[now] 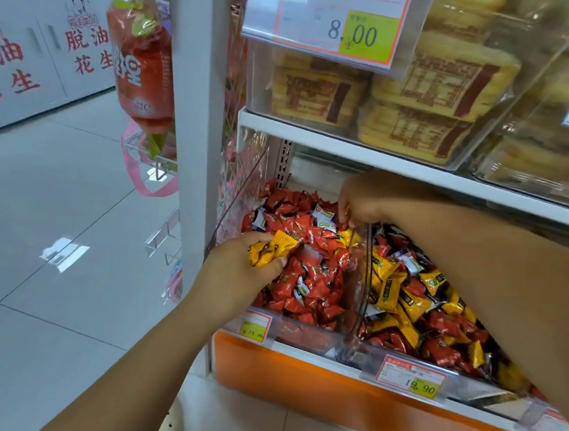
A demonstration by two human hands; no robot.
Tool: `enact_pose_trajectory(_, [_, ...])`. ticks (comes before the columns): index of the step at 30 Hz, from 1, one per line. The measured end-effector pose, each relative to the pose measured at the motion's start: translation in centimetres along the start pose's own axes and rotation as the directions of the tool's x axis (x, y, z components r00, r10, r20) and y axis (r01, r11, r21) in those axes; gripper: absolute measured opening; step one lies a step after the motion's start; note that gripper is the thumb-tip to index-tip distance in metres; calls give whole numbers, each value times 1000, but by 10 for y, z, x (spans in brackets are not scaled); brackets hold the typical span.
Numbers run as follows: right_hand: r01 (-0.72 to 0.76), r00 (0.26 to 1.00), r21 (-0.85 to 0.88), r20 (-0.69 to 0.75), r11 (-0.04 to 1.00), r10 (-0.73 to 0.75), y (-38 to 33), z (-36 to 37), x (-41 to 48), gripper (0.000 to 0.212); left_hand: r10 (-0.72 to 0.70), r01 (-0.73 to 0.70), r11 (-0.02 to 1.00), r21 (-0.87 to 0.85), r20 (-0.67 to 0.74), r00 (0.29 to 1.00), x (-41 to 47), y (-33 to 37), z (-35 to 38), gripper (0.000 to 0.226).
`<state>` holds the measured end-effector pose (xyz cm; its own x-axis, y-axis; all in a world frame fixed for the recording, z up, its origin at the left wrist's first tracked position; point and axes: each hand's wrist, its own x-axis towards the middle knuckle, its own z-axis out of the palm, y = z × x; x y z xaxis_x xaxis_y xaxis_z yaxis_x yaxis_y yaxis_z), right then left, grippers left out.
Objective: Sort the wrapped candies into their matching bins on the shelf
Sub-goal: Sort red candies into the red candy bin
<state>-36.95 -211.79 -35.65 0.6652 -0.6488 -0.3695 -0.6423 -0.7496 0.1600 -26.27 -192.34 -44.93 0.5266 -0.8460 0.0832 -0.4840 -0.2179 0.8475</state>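
The left hand [239,269] is closed around a small bunch of yellow candies [272,250], held between thumb and curled fingers just above the pile in the left bin [301,334]. That bin holds mostly red candies [309,274], so the yellow pieces are judged to be strays under removal.

The right hand [371,201] reaches across from the right, fingers pointing down at the rear of the left bin, close to the clear divider [366,281]. A yellow scrap shows at its fingertips, but the area is small and partly hidden; whether this hand pinches a piece cannot be told.

Governing relation: the right bin [486,387], which carries the yellow stock [405,301] mixed with red, lies to the right of the left-hand grip, beyond the divider. The long axis of the held bunch runs from lower left to upper right, pointing roughly toward that divider. The right hand is the nearer of the two to the right bin; the left hand is well to the left of it, near the shelf's white upright [197,142].

Probable next requirement: carry the bunch rightward over the top edge of the divider. The right forearm crosses above the right bin and may obstruct the drop point.
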Motion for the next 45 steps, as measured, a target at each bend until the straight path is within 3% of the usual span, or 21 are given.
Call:
enact_pose_trajectory(5, [-92, 988, -262, 93, 961, 120, -21, 5, 19, 48, -2, 2, 1000, -23, 12, 1000, 1, -1, 0, 42])
enact_pose_trajectory(10, [-122, 983, -273, 100, 954, 154, -23, 30, 42, 48, -5, 8, 997, -77, 33, 999, 1, -1, -3, 39])
enact_pose_trajectory(13, [-70, 992, -149, 90, 986, 84, -13, 20, 36, 53, -11, 19, 992, -123, 64, 998, 0, 0, -5, 35])
enact_pose_trajectory(16, [61, 998, 69, 6, 996, -61, -2, 10, 18, 39, -34, 51, 975, -215, 81, 996, -1, 3, -8, 16])
enact_pose_trajectory(21, [175, 985, 532, -83, 829, -154, -6, 9, -20, 31, -67, 88, 925, -369, 69, 995, -2, 14, -10, 6])
enact_pose_trajectory(27, [221, 974, 813, -214, 539, -77, -15, 32, -76, 29, -54, 152, 828, -539, 193, 980, -6, 44, 3, 22])
enact_pose_trajectory(32, [240, 935, 899, -316, 367, 163, 2, 64, -120, 32, -4, 106, 838, -535, 189, 982, -20, 91, 42, 19])
enact_pose_trajectory(36, [257, 863, 924, -352, 284, 362, 43, 99, -159, 21, 115, -9, 917, -398, 243, 963, -30, 129, 91, 12])
enact_pose_trajectory(39, [245, 781, 925, -366, 290, 506, 84, 119, -184, 17, 171, -64, 945, -321, 318, 933, -28, 163, 140, 14])
enact_pose_trajectory(41, [252, 680, 924, -381, 289, 626, 118, 132, -190, 15, 202, -124, 962, -241, 330, 922, -20, 185, 175, 18])
enact_pose_trajectory(45, [130, 472, 909, -408, 396, 782, 184, 146, -188, 24, 296, -308, 951, -17, 327, 897, 8, 225, 243, 37])
